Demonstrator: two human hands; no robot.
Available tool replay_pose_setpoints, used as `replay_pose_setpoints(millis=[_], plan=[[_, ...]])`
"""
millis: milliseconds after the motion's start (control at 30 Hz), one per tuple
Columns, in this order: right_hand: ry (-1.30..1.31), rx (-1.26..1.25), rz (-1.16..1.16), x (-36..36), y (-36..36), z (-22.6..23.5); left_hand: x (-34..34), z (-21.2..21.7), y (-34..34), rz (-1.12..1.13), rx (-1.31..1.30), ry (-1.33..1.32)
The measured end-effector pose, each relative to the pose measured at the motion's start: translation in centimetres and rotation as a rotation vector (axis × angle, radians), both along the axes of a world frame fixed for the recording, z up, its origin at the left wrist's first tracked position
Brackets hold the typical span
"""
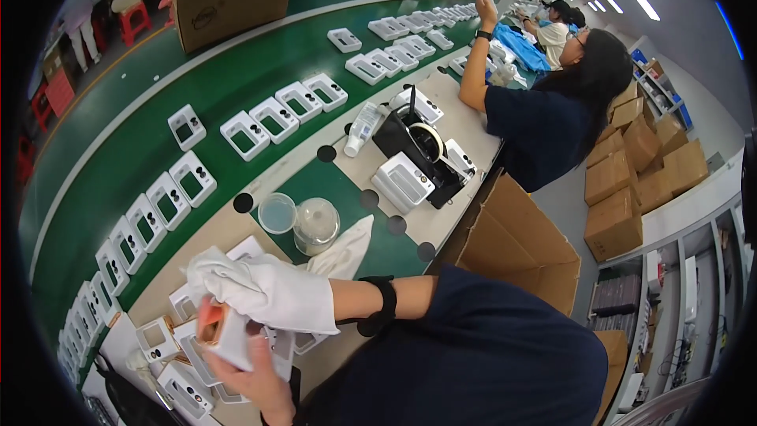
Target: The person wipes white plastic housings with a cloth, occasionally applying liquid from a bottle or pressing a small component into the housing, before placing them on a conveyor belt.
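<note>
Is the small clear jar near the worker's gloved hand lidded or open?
Open: the jar stands upright, and its round lid lies beside it on the mat.

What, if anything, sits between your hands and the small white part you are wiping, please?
Only the white cloth. The gloved right hand presses it against the small white part, which the bare left hand grips directly from below. Nothing else separates them.

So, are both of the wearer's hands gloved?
No: one hand wears a white glove, while the other hand gripping the small white device is bare.
</note>
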State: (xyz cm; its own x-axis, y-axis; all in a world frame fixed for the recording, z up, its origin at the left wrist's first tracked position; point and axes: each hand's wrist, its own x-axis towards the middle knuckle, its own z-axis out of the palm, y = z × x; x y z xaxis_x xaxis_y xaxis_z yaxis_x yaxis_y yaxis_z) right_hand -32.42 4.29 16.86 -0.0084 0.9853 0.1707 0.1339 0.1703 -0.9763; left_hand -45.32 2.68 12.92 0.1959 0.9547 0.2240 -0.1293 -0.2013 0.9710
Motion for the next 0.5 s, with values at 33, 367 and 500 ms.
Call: replay_pose_setpoints(millis=[33, 367, 500], plan=[[0.240, -0.270, 0.125, 0.1, -0.3, 0.0, -0.2, 1.0, 0.2, 0.035, -0.069, -0.100], [0.524, -0.382, 0.055, -4.2, -4.3, -1.1, -2.4, 2.7, 1.8, 0.380, 0.034, -0.402], [0.597, -0.312, 0.157, -5.8, -4.8, -1.7, -0.9, 5.4, 0.2, 0.313, -0.381, -0.613]])
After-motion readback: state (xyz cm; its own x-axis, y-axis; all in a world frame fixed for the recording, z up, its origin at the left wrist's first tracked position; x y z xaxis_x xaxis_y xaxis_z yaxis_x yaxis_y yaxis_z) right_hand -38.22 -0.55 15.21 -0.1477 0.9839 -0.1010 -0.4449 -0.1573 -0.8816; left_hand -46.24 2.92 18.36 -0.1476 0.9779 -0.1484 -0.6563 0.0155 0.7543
